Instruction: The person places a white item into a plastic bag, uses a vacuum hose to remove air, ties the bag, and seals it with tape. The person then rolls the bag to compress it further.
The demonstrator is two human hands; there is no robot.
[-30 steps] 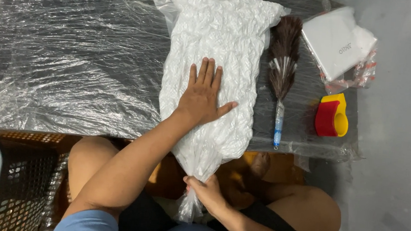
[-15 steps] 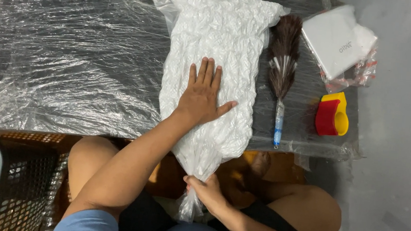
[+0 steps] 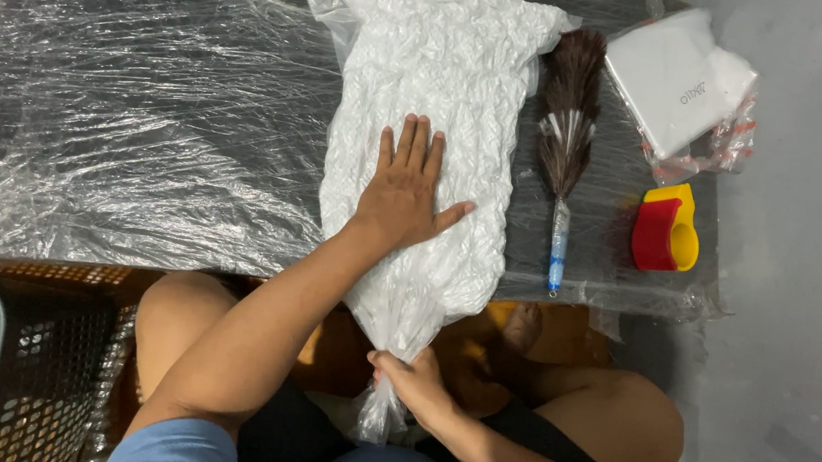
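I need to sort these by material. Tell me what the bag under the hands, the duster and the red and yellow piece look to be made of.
Bag: thin clear plastic film, glossy and wrinkled, packed with something white and crinkled, perhaps fabric. Left hand lies flat on it; right hand pinches its neck.
Duster: brown feathers, soft and matt; blue handle, likely plastic.
Red and yellow piece: smooth, looks like hard plastic.

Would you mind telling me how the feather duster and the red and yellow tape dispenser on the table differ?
The feather duster is long and slim, with brown feathers and a blue-and-white handle; the tape dispenser is short, chunky, red and yellow. The feather duster lies right beside the white bag under the left hand; the tape dispenser sits farther out, near the table's edge. Both rest untouched on the plastic-covered table.
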